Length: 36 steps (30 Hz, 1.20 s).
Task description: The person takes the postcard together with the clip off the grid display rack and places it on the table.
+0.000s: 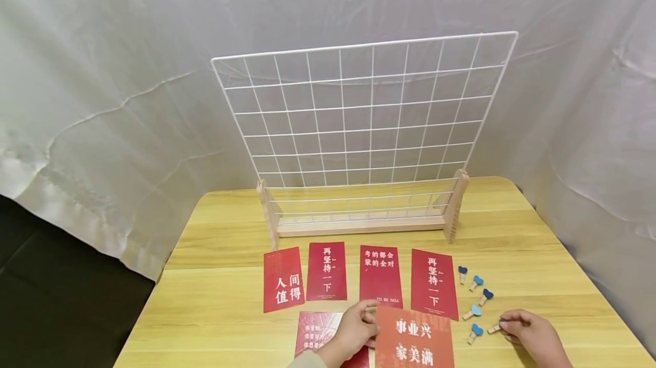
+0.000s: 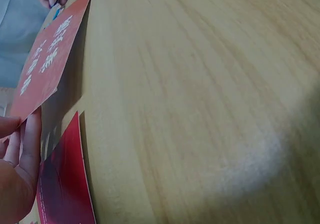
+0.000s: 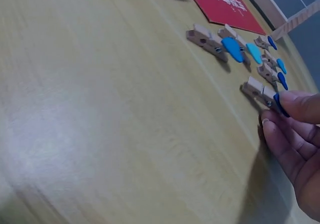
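Note:
My left hand [image 1: 355,331] pinches the left edge of an orange-red card [image 1: 414,338] with white characters, raised off the table in the left wrist view. Beneath that hand lies a darker red card [image 1: 314,331], partly covered. My right hand [image 1: 535,336] is at the right, its thumb and fingers on the dark blue heart end of a small wooden clothespin [image 3: 260,91]. Several more clothespins with blue hearts [image 1: 476,330] lie just left of it. In the right wrist view the pinched clothespin is at or just above the tabletop; I cannot tell which.
A white wire grid [image 1: 371,109] stands in a wooden base [image 1: 361,225] at the back of the table [image 1: 215,288]. Before it lie red cards in a row: one at left [image 1: 283,279], two in the middle [image 1: 327,271] and one at right [image 1: 434,282]. Pale curtains hang behind.

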Each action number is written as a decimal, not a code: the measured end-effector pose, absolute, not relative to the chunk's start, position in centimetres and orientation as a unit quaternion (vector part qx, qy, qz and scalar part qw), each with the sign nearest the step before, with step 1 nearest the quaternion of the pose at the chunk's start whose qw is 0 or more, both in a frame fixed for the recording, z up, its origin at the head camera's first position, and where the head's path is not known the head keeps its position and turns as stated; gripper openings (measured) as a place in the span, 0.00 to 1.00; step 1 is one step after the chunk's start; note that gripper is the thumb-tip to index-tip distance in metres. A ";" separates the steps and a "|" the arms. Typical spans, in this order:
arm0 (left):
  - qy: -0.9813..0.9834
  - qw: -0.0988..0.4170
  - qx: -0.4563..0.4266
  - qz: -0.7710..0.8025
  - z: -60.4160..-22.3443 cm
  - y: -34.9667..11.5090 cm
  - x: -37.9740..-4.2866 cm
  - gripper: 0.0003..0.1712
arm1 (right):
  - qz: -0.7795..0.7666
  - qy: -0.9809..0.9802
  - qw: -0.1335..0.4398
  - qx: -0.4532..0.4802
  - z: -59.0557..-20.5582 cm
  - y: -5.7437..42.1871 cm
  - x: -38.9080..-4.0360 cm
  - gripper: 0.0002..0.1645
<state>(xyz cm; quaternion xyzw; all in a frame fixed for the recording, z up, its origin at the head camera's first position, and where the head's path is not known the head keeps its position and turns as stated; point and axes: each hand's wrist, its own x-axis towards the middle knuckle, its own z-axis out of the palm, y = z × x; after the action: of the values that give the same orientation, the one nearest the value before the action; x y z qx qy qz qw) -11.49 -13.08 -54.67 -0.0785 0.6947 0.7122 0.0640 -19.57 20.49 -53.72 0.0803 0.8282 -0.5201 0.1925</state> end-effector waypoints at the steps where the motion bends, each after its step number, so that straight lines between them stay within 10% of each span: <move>1: 0.698 0.063 -0.077 0.709 -54.7 -13.0 -11.5 0.27 | -0.519 0.829 0.194 0.080 -53.7 20.5 -19.7 0.19; 36: 0.835 0.069 0.008 0.545 -53.5 -14.2 -12.2 0.08 | -0.334 0.928 0.164 0.014 -51.7 19.7 -21.0 0.29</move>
<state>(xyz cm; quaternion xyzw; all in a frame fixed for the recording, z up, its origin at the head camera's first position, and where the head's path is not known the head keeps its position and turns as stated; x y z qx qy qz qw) -12.17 -14.17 -53.50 0.0081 0.8355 0.5452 0.0687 -21.04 19.71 -51.71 0.0136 0.9279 -0.3344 0.1644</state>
